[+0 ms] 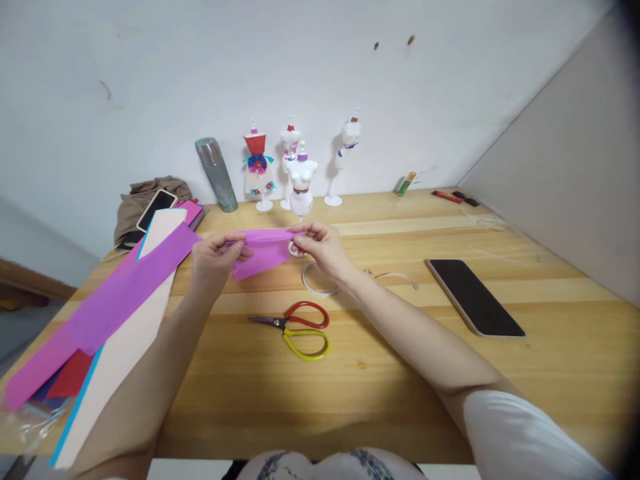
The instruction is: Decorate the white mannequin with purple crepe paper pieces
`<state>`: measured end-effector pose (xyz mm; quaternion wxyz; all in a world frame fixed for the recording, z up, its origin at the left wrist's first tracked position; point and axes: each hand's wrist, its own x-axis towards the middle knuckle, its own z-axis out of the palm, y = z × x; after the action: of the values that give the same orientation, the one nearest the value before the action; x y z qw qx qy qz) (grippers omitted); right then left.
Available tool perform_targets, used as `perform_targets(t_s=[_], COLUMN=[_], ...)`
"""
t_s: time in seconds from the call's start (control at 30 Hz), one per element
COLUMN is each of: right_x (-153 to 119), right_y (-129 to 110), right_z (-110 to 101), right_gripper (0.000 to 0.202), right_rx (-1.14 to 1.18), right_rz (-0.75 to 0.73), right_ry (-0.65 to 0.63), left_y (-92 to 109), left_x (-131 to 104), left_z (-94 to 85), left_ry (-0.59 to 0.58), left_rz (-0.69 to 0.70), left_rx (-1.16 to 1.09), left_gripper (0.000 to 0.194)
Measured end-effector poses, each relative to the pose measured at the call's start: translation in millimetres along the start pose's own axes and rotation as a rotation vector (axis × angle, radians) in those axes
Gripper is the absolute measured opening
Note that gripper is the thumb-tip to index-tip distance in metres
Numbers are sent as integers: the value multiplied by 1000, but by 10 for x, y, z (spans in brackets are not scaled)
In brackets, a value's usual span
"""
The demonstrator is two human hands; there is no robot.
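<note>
A thin purple sheet (263, 257), cloth or paper I cannot tell, is stretched between my two hands, its upper edge folded over. My left hand (217, 257) pinches the fold at the left end, and my right hand (320, 245) pinches it at the right end. Just behind the sheet stands a small white dress-form mannequin (301, 177) with a purple neck band; its base is partly covered by the sheet and my right fingers. Scissors (280, 323) with one red and one yellow handle lie in front of my hands. A white ring (311, 288) lies beneath my right wrist.
More mannequins stand by the wall, one in a red-topped dress (256, 143). A grey bottle (217, 177) is left of them. Long purple and cream sheets (135, 293) cover the left side. A phone (475, 297) lies right; a glue stick (406, 183) stands behind.
</note>
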<state>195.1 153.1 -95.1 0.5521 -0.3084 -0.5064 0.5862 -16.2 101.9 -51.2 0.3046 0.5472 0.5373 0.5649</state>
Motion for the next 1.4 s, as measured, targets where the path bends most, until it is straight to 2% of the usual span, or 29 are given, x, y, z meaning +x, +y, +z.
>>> perform_targets(t_s=[1.03,1.4], right_x=[-5,4], right_y=[-3,4], right_z=[3,-2], right_gripper=[23,27], right_rx=[40,69], right_rz=[30,29], right_ry=[33,42], left_y=[19,15], left_x=[-22,-16], left_z=[11,15], left_ry=[-26,-26], left_rz=[-11,-26], left_rx=[-14,-21], left_gripper=[22,24])
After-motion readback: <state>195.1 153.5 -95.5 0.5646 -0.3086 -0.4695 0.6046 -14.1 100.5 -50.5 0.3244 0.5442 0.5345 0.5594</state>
